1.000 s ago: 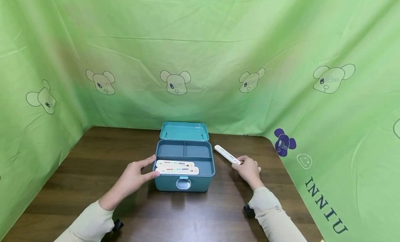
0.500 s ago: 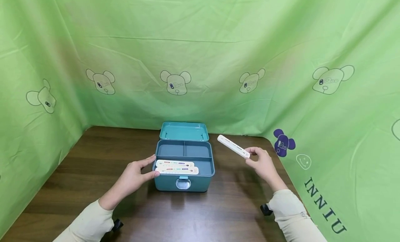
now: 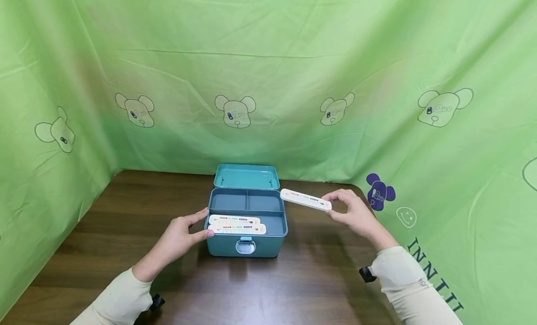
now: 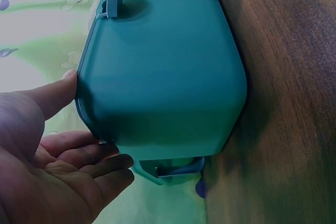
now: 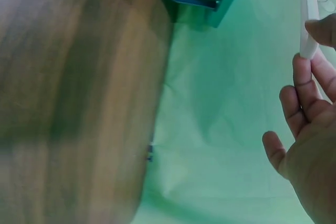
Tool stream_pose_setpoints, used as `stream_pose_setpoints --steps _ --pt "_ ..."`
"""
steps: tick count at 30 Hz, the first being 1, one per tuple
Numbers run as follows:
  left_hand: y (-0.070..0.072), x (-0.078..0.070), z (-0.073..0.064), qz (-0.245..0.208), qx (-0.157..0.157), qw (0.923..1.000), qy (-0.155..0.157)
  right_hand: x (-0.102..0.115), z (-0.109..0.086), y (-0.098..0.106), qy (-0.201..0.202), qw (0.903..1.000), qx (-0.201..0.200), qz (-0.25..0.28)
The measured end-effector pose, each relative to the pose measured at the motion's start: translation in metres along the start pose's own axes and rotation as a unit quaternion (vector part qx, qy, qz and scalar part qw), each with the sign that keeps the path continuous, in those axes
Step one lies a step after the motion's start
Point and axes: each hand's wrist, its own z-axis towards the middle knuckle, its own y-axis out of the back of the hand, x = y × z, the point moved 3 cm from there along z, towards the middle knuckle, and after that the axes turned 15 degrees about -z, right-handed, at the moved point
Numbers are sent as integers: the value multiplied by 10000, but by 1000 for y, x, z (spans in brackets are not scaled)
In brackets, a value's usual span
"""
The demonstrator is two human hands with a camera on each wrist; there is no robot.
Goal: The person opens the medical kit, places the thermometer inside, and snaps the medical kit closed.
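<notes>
A teal storage box (image 3: 243, 245) with its lid (image 3: 246, 176) lying back stands on the brown table. In its front compartment lie two long, narrow white cases (image 3: 237, 229) with coloured print, one partly overlapping the other. At the box's left side is my left hand (image 3: 178, 238), its thumb and extended fingers touching the rim; the left wrist view shows the thumb (image 4: 60, 90) against the edge. My right hand (image 3: 354, 215) pinches one end of a similar white case (image 3: 305, 199) between thumb and fingers. That case is held above the table, its far end near the box's right rim.
The box's rear part has two shallow compartments (image 3: 228, 201) split by a divider. A silver latch (image 3: 245, 245) is on its front. Green printed fabric (image 3: 268, 82) hangs behind and at both sides of the table (image 3: 168, 194).
My right hand has lifted the white case off the table. It went up and right, then the case swung left toward the box. My left hand has stayed at the rim.
</notes>
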Motion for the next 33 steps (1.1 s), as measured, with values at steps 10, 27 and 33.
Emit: stream_pose_setpoints --steps 10,27,33 --pt "1 -2 0 -9 -7 10000 -61 25 17 11 788 9952 392 -435" --pt "1 -3 -1 -17 -3 10000 -81 62 46 5 1613 9783 978 -858" --pt "1 -3 -1 -22 5 10000 -60 72 51 2 1774 9720 1190 -979"
